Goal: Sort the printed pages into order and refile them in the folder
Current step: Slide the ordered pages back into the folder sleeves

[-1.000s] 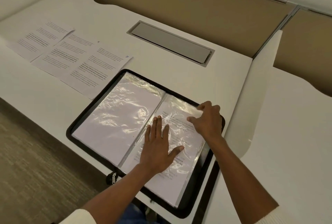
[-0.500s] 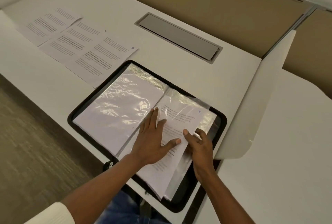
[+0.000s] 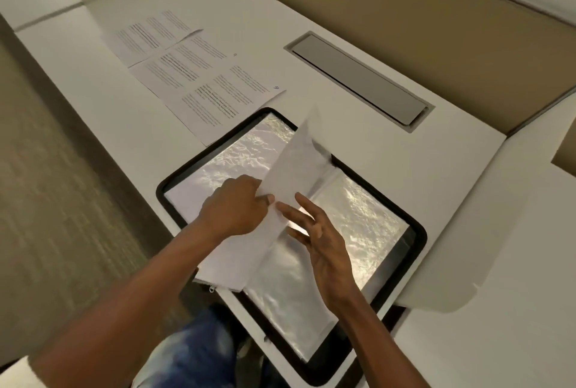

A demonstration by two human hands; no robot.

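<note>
Now the folder lies open at the near edge of the desk, shiny sleeves face up. Three printed pages lie in an overlapping row beyond the folder's far-left corner, the nearest just beside its rim. A grey hatch sits in the desk beyond the folder's far side. Over the folder's spine a page stands tilted, pinched at its edge by the left hand, whose forearm hides part of it. The right hand hovers over the right sleeve, fingers straight and spread, tips at the page's edge. Half a second earlier that page lay partly inside the right sleeve under a flat left hand; it is now out and raised.
</note>
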